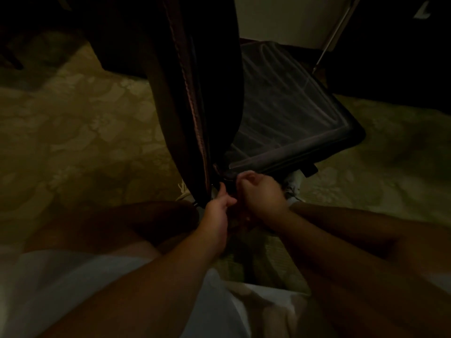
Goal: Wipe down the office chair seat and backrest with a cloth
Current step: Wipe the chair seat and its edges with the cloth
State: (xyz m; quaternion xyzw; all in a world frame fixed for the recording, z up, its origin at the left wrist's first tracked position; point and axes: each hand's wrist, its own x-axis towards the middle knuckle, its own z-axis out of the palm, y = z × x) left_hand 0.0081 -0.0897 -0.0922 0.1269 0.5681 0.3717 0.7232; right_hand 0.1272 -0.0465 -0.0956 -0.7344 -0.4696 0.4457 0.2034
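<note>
A patterned carpet (80, 123) is seen covering the floor in very dim light, and on it stands the office chair, viewed from behind and above by a person crouched close to it. The backrest (195, 89) is seen nearly edge-on as a tall dark panel with a reddish seam, and the mesh seat (288, 113) spreads to the right of it, with a pale wall beyond. Both hands are brought together low at the joint where backrest meets seat. The left hand (217, 213) is narrowed into a pinch on something dark at the base of the backrest. The right hand (261, 191) is curled into a loose fist against the rear rim of the seat; whether a cloth is held in it cannot be told, since none is clearly visible. A pale scrap (294, 185) shows just under the seat edge, but its nature cannot be made out. The joint appears to be the part in hand, and it would best be worked with short firm strokes along the seam, the frame being steadied by the other hand so the chair is not rolled away.
</note>
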